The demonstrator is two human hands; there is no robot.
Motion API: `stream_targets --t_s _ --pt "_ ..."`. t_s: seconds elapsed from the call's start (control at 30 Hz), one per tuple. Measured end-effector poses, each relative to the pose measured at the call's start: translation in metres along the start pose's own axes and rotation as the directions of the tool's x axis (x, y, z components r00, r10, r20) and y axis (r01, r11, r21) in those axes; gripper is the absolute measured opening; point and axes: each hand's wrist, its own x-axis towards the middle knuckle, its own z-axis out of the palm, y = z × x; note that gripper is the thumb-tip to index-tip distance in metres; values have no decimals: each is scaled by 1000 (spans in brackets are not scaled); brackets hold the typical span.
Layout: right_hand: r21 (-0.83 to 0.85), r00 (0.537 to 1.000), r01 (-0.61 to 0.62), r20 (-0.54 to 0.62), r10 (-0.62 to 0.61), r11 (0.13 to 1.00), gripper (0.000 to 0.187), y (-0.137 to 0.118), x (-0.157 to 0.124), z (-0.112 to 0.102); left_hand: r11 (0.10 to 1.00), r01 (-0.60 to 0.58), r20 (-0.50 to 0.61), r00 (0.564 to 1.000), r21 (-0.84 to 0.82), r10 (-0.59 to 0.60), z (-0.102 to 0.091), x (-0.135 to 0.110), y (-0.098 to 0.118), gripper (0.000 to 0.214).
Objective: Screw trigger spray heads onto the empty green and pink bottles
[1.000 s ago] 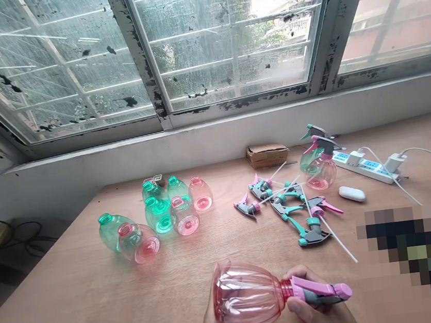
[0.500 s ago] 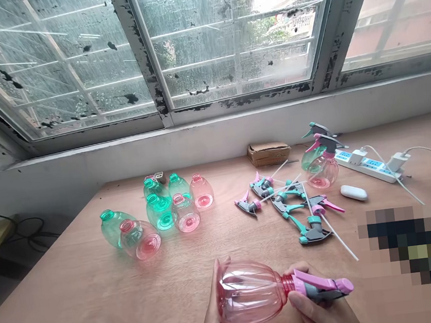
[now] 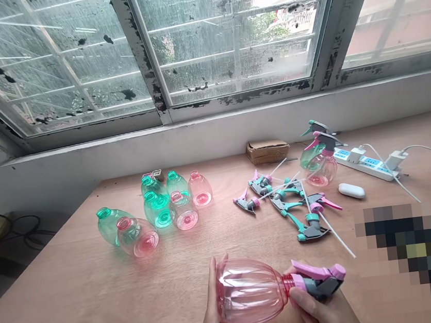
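A clear pink spray bottle (image 3: 249, 292) lies sideways above the table's front, its base to the left. My left hand (image 3: 212, 307) cups that base, with the fingers behind it and the thumb below. At the bottle's neck sits a pink-and-grey trigger spray head (image 3: 318, 278). My right hand (image 3: 318, 308) grips its pink collar between thumb and fingers; part of the fingers is hidden behind it. Beyond my hands lies a heap of loose spray heads (image 3: 286, 200), pink or teal with grey, with white dip tubes.
At the left stand or lie several headless bottles, green (image 3: 157, 209) and pink (image 3: 138, 237). Two bottles with heads, one pink (image 3: 321, 170), stand back right by a power strip (image 3: 367, 162). A white case (image 3: 351, 190) and cardboard box (image 3: 268, 152) lie nearby. A blurred patch covers the lower right.
The spray head has turned about the bottle's axis, so more of its grey side shows and its trigger points further up. My left hand still holds the base.
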Motion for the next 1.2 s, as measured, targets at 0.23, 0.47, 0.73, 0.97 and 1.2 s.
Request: stream_targets --t_s 0.23,0.47,0.73,0.97,1.2 --pt "-48 999 28 -14 -29 998 49 0 -1 -1 1000 12 24 1000 10 -12 -1 4 -6 110" --pt "-42 1000 8 -13 -9 999 49 -4 -2 0 996 -66 -6 998 67 66 -1 4 -16 122" --pt "-17 999 21 -26 -21 1000 48 -4 -2 2 1000 -27 22 999 4 27 -1 4 -6 107" --pt "1 999 26 -23 -26 1000 47 -5 -3 4 998 -60 14 998 23 60 -2 3 -8 115" --pt "-3 999 42 -35 -42 999 45 -5 -1 3 999 -46 8 999 2 46 1 5 -6 104"
